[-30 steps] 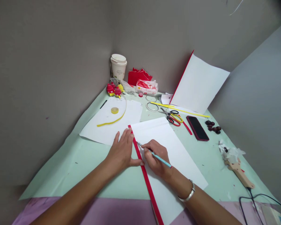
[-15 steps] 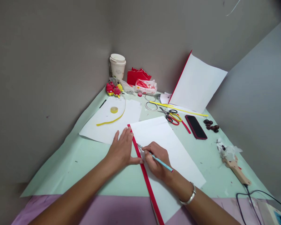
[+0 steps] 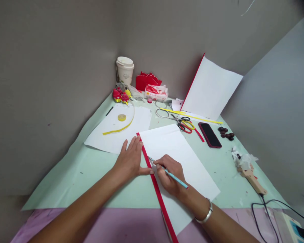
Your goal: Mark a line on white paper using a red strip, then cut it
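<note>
A white sheet (image 3: 177, 148) with a red strip (image 3: 155, 189) along its left edge lies on the pale green table cover (image 3: 73, 175). My left hand (image 3: 130, 160) lies flat just left of the red strip, fingers spread, thumb touching the strip. My right hand (image 3: 169, 175) grips a light blue pencil (image 3: 176, 179) whose tip rests on the white sheet right beside the red strip. A silver bangle sits on my right wrist.
Behind lie a second white sheet (image 3: 116, 131) with a yellow strip and a tape roll (image 3: 121, 117), scissors (image 3: 183, 123), a dark phone (image 3: 209, 135), a lidded paper cup (image 3: 125, 70), a leaning white sheet (image 3: 212, 87), and a wooden-handled tool (image 3: 250, 177) with a black cable.
Both hands stay at the red strip; my right hand with the pencil has slid slightly toward me. The view has shifted a little.
</note>
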